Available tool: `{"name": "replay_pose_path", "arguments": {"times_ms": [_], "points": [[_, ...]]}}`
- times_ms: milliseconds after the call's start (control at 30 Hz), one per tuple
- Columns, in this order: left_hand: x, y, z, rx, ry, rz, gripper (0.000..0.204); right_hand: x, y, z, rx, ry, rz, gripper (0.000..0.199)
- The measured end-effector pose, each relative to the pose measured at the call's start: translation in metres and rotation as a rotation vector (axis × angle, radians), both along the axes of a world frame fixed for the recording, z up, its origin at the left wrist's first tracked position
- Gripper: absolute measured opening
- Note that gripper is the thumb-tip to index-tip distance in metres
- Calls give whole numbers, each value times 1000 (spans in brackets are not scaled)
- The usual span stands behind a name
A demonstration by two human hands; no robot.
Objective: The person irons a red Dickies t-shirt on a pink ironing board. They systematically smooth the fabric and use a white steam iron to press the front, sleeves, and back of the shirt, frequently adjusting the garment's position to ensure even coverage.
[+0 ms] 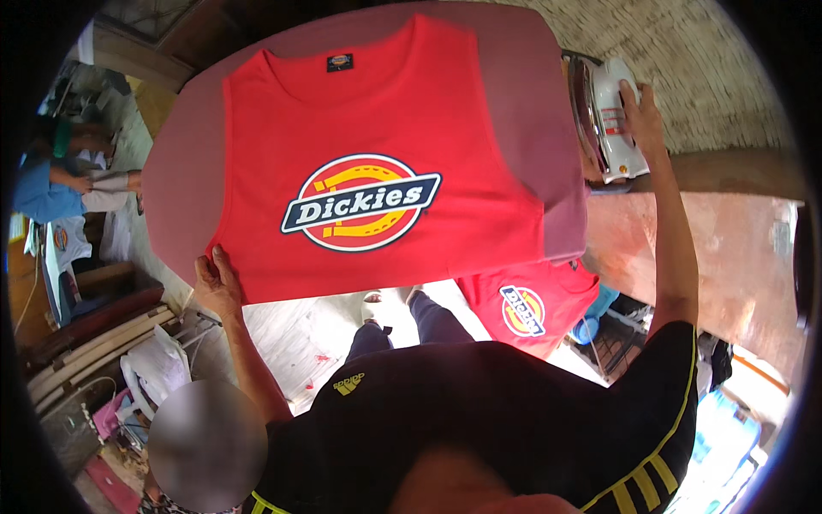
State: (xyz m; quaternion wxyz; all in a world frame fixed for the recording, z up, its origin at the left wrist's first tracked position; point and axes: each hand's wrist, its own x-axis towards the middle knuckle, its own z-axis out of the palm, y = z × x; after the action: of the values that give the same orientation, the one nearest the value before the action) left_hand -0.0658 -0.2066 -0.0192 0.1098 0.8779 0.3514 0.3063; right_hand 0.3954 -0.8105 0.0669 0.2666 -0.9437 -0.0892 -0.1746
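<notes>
A red sleeveless tank top (385, 120) lies spread on a padded maroon ironing board (184, 163), its neckline at the far side and its lower part over the near edge. On its chest is a round printed emblem with a dark banner. My left hand (218, 283) grips the top's edge at the near left corner, thumb and fingers closed on the cloth. Off the board's right end, my right hand (644, 116) holds a white iron (612, 120). The iron stands tilted up on its side against a dark support; its soleplate faces the board.
Another red top (535, 304) with the same emblem hangs below the board's near right edge. A wooden surface (711, 248) lies right of it. At far left sits another person in blue (51, 193). Wooden slats (103, 351) and a white bag (158, 368) are at lower left.
</notes>
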Motion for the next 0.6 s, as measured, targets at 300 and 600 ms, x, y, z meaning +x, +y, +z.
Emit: {"name": "replay_pose_path", "arguments": {"times_ms": [300,600], "points": [[-2,-6,2,-115,-231,-189,37,-204,57,-69,-234,-159,116,37],[-29,14,-8,-434,-317,-462,23,-273,85,-87,-74,56,7,30]]}}
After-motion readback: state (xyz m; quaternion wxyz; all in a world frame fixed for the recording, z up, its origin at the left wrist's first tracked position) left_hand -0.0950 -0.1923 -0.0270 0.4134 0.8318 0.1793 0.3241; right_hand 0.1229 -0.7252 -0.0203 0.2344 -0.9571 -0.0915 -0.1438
